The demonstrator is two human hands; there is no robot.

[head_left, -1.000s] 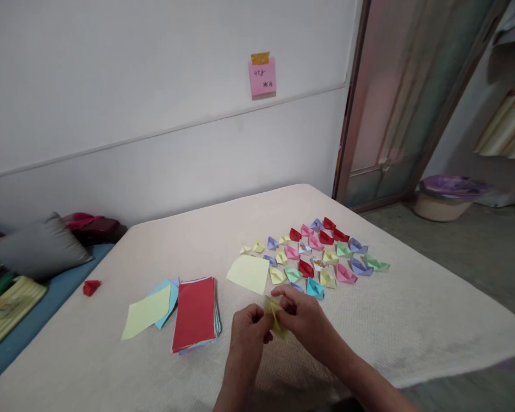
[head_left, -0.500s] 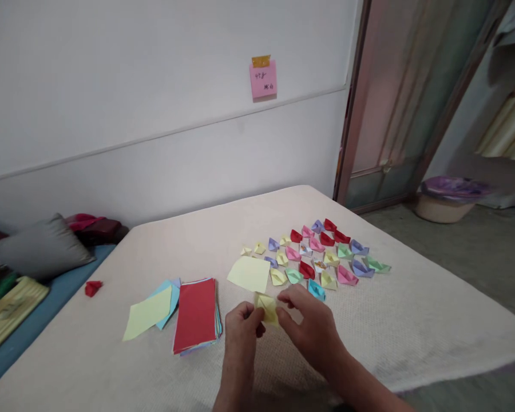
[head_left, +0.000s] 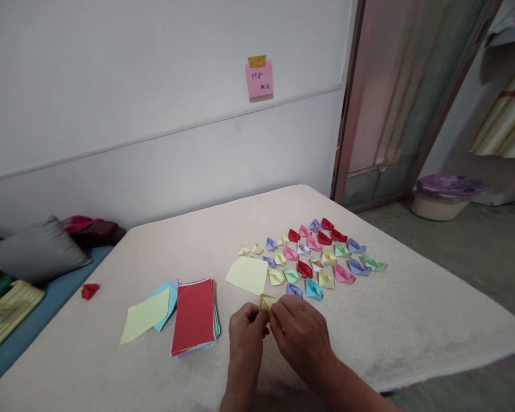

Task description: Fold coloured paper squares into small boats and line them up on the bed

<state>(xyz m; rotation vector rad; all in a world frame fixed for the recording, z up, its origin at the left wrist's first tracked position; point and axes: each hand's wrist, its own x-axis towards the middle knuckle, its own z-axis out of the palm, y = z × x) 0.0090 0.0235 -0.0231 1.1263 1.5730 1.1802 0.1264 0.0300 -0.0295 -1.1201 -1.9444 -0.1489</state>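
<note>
A small piece of folded yellow paper (head_left: 266,301) is pinched between my two hands, above the front part of the bed. My left hand (head_left: 248,331) grips its left side between thumb and fingers. On the right side, my right hand (head_left: 299,327) closes over the paper and covers part of it. Just beyond the hands lies a flat pale yellow sheet (head_left: 246,273). Several folded paper boats in red, pink, purple, green, yellow and blue stand in rows to the right, among them a light blue boat (head_left: 314,289) close to my right hand.
To the left are a stack of coloured paper with a red sheet (head_left: 193,317) on top, a loose yellow sheet (head_left: 145,313) over blue paper (head_left: 167,313), and a small red folded piece (head_left: 90,290). A pink note (head_left: 260,80) hangs on the wall. A grey cushion (head_left: 38,252) lies far left.
My right hand has moved left and closed in on the folded yellow paper, covering more of it. A purple boat behind that hand now shows. The view has shifted slightly.
</note>
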